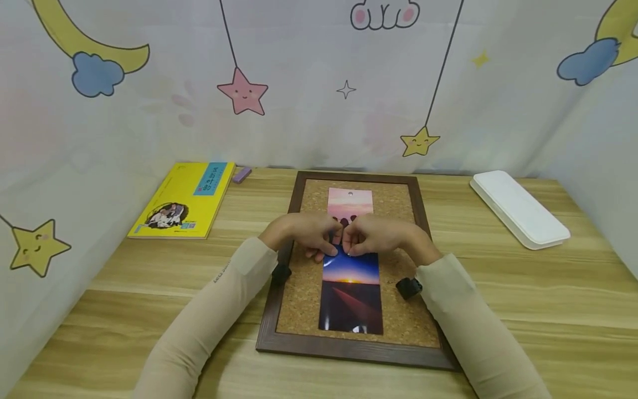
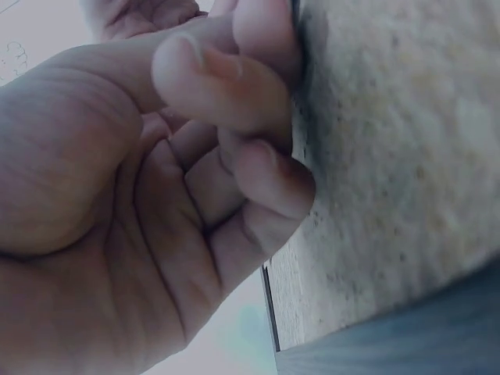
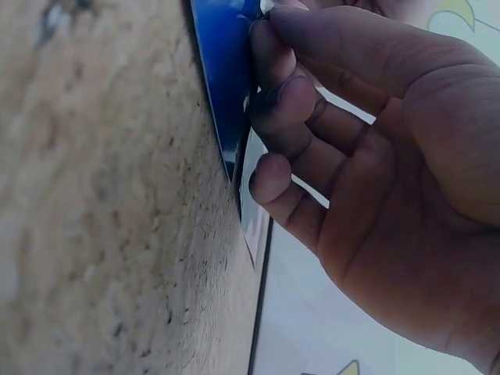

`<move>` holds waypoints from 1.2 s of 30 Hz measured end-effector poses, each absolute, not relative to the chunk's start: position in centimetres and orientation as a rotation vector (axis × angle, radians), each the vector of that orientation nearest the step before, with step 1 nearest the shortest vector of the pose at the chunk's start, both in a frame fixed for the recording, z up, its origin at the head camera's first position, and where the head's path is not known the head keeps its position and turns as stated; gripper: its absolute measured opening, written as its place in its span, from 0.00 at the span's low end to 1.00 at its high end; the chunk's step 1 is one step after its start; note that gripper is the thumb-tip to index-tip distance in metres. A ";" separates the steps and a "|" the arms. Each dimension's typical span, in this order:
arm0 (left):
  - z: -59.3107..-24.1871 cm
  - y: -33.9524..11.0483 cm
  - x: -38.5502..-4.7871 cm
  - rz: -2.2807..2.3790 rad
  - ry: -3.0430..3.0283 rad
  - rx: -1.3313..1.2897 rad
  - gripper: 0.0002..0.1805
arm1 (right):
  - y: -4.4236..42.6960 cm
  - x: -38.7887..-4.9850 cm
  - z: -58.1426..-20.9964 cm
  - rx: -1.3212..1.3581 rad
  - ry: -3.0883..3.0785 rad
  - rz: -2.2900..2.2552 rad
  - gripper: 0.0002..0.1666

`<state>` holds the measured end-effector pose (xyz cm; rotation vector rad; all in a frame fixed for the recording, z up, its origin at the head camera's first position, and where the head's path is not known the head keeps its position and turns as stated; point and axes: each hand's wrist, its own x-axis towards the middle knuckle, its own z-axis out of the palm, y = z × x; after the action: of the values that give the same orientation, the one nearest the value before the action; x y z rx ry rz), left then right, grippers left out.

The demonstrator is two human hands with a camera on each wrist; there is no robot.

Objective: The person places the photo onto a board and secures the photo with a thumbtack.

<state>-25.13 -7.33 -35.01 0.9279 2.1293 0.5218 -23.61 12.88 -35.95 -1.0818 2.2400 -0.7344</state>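
Note:
A glossy sunset photo (image 1: 351, 293) lies on the cork board (image 1: 404, 310), below a pink-sky photo (image 1: 344, 200) with a silver pin (image 1: 350, 194) near its top edge. At the sunset photo's upper left corner, my left hand (image 1: 313, 231) holds it, thumb on its face and fingers curled. My right hand (image 1: 376, 235) pinches a small shiny thumbtack (image 3: 266, 6) at the photo's top edge; fingertips largely hide it. Both hands almost touch each other. The left wrist view shows curled fingers (image 2: 266, 180) against the cork, with the photo hidden.
The board's brown wooden frame (image 1: 349, 352) lies on the wood-grain table (image 1: 498, 332). To the left are a yellow book (image 1: 184, 199) and a purple eraser (image 1: 241, 175). A white case (image 1: 518, 208) lies at the right. A printed curtain (image 1: 309, 122) hangs behind.

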 end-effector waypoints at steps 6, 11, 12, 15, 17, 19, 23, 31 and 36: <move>-34.9 -7.5 -25.3 0.533 2.098 0.913 0.05 | 12.7 -23.5 -35.7 -1.087 2.268 -0.704 0.03; -35.0 -8.0 -25.4 0.568 2.069 0.893 0.06 | 12.5 -23.5 -35.9 -1.063 2.278 -0.710 0.03; -35.0 -8.1 -25.4 0.571 2.065 0.889 0.06 | 12.6 -23.5 -35.9 -1.049 2.276 -0.720 0.03; -35.1 -8.1 -25.5 0.568 2.063 0.893 0.06 | 12.7 -23.5 -36.0 -1.014 2.278 -0.744 0.03; -35.1 -8.1 -25.6 0.561 2.067 0.902 0.06 | 12.7 -23.6 -36.1 -0.991 2.286 -0.754 0.02; -35.1 -8.1 -25.6 0.557 2.070 0.908 0.06 | 12.8 -23.6 -36.1 -0.974 2.291 -0.762 0.03; -35.1 -8.0 -25.6 0.548 2.068 0.910 0.06 | 12.8 -23.6 -36.2 -0.959 2.293 -0.774 0.03; -35.2 -7.9 -25.6 0.545 2.054 0.886 0.07 | 12.7 -23.4 -36.1 -0.952 2.293 -0.767 0.04; -35.1 -7.9 -25.6 0.554 2.046 0.867 0.07 | 12.6 -23.4 -36.1 -0.944 2.316 -0.754 0.05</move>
<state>-25.64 -7.95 -35.12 0.8672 2.0463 0.5541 -23.40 12.55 -36.14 -0.9439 2.3155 -0.7536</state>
